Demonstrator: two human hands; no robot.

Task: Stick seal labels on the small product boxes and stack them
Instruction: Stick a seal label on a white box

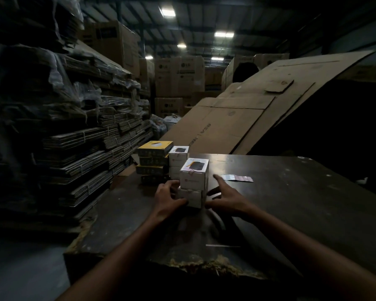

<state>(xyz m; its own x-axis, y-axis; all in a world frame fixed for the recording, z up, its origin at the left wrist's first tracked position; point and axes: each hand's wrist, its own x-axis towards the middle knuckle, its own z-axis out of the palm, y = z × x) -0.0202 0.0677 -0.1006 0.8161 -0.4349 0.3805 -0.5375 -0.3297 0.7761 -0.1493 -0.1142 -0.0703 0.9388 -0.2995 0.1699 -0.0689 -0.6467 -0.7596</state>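
Two small white product boxes stand stacked on the dark table (291, 209). The top box (194, 173) carries a small seal label over its front top edge. The lower box (190, 197) is gripped on its left side by my left hand (169, 197). My right hand (223, 195) hovers just right of the stack with fingers spread, index finger pointing away, holding nothing. A strip of seal labels (238, 178) lies flat on the table beyond my right hand. A second stack of white boxes (178, 158) stands behind the first.
A pile of yellow-and-black boxes (153, 159) sits at the table's far left corner. Bundled flat cardboard (74, 137) is stacked high on the left. A large flattened carton (248, 109) leans behind the table. The table's near edge (182, 263) is chipped.
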